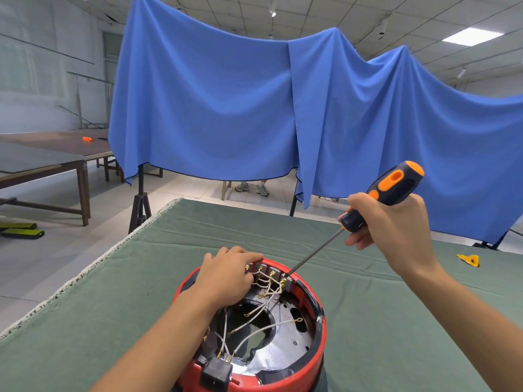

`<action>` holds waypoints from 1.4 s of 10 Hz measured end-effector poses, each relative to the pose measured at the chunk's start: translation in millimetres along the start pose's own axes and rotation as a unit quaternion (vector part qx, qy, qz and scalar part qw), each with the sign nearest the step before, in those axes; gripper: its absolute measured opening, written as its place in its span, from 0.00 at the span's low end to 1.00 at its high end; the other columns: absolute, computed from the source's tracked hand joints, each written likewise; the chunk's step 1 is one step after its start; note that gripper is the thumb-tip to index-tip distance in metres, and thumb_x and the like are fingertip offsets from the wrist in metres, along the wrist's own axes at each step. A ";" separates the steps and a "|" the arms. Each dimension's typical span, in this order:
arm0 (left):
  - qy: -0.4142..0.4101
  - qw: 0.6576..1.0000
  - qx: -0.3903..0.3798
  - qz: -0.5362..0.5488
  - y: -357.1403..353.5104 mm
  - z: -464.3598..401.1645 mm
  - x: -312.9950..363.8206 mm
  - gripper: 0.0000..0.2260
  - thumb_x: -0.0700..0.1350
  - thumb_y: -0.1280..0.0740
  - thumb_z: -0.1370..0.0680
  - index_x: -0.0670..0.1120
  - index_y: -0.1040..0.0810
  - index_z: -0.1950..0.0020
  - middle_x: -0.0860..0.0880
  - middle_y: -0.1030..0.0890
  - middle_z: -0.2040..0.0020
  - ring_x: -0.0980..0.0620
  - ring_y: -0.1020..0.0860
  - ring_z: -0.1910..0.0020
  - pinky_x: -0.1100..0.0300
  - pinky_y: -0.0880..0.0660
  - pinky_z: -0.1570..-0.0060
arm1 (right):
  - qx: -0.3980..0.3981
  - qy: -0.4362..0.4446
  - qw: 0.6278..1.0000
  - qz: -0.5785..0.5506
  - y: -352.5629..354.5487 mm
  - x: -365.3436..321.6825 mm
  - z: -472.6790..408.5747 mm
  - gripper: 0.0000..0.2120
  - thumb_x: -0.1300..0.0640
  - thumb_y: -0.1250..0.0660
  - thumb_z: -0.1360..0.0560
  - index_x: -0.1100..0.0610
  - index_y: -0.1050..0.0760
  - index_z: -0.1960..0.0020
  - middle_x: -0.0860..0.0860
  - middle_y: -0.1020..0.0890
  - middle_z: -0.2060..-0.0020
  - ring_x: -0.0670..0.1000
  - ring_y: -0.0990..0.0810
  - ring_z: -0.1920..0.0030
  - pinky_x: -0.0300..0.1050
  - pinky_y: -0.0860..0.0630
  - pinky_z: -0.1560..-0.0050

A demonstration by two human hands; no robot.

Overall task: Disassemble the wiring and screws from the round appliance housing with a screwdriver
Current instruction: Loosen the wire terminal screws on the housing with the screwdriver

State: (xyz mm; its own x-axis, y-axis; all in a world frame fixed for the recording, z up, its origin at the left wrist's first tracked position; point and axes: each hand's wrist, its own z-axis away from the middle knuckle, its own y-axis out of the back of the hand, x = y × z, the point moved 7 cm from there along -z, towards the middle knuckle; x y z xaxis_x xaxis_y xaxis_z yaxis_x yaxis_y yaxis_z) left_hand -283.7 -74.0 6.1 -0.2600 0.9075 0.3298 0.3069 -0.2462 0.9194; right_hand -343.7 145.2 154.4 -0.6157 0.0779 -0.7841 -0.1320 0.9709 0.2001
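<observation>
A round red appliance housing [318, 352] stands open side up on the green-covered table [382, 321], near the front edge. Inside it white wires [254, 333] with brass terminals run to a grey terminal block [270, 270] at the far rim and to a black socket [215, 373] at the near rim. My left hand [226, 274] rests on the housing's far-left rim, fingers curled over the block's left end. My right hand [393, 222] grips a black-and-orange screwdriver [387, 190]; its tip touches the block's right end.
A small yellow object [469, 260] lies on the green cloth at the right. Blue cloth [254, 108] hangs behind the table. Brown tables [51, 154] stand to the left, one with an orange item [87, 139]. Someone's shoes [252, 188] show under the cloth.
</observation>
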 end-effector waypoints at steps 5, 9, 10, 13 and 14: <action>0.001 1.000 0.003 -0.006 0.5 0.1 0.4 0.22 0.46 0.43 0.21 0.63 0.37 0.28 0.54 0.33 0.30 0.51 0.36 0.32 0.48 0.41 0.36 | 0.040 -0.034 0.998 -0.021 7.1 18.7 -6.0 0.15 0.62 0.34 0.31 0.56 0.28 0.76 0.54 0.21 0.78 0.54 0.25 0.83 0.37 0.35 0.84; 0.005 1.000 0.004 -0.002 -0.9 -1.2 -1.6 0.22 0.46 0.43 0.21 0.63 0.37 0.29 0.54 0.32 0.30 0.51 0.36 0.33 0.48 0.40 0.36 | 0.116 -0.130 0.982 -0.074 21.1 65.2 -18.5 0.10 0.59 0.35 0.33 0.55 0.32 0.71 0.54 0.22 0.79 0.51 0.32 0.86 0.33 0.40 0.83; 0.005 1.000 0.005 -0.005 -0.7 -0.8 -2.3 0.22 0.46 0.43 0.21 0.64 0.37 0.29 0.54 0.32 0.30 0.51 0.36 0.33 0.48 0.40 0.36 | 0.134 -0.168 0.972 -0.096 24.4 81.3 -19.3 0.10 0.60 0.35 0.31 0.58 0.32 0.70 0.53 0.23 0.81 0.50 0.34 0.87 0.31 0.41 0.83; 0.008 1.000 0.003 -0.005 0.3 -0.6 -2.0 0.22 0.46 0.43 0.21 0.64 0.36 0.29 0.54 0.32 0.30 0.51 0.36 0.33 0.49 0.40 0.36 | 0.151 -0.220 0.956 -0.123 28.6 104.3 -15.6 0.09 0.61 0.35 0.33 0.58 0.33 0.70 0.55 0.22 0.80 0.49 0.34 0.86 0.31 0.41 0.83; 0.009 1.000 -0.001 -0.006 1.0 -0.3 -1.6 0.22 0.45 0.44 0.21 0.64 0.37 0.29 0.54 0.32 0.30 0.51 0.36 0.33 0.49 0.40 0.35 | 0.158 -0.241 0.949 -0.128 30.3 111.7 -11.3 0.09 0.60 0.35 0.33 0.58 0.33 0.69 0.55 0.23 0.80 0.49 0.35 0.86 0.32 0.40 0.83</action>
State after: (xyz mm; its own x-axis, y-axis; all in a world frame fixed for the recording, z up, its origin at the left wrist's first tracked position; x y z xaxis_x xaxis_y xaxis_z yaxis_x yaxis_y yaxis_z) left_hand -283.3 -75.7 6.6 -0.2797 0.9040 0.3234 0.3023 -0.2368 0.9234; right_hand -425.3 180.7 79.6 -0.1580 -0.1485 -0.9762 0.0570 0.9856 -0.1591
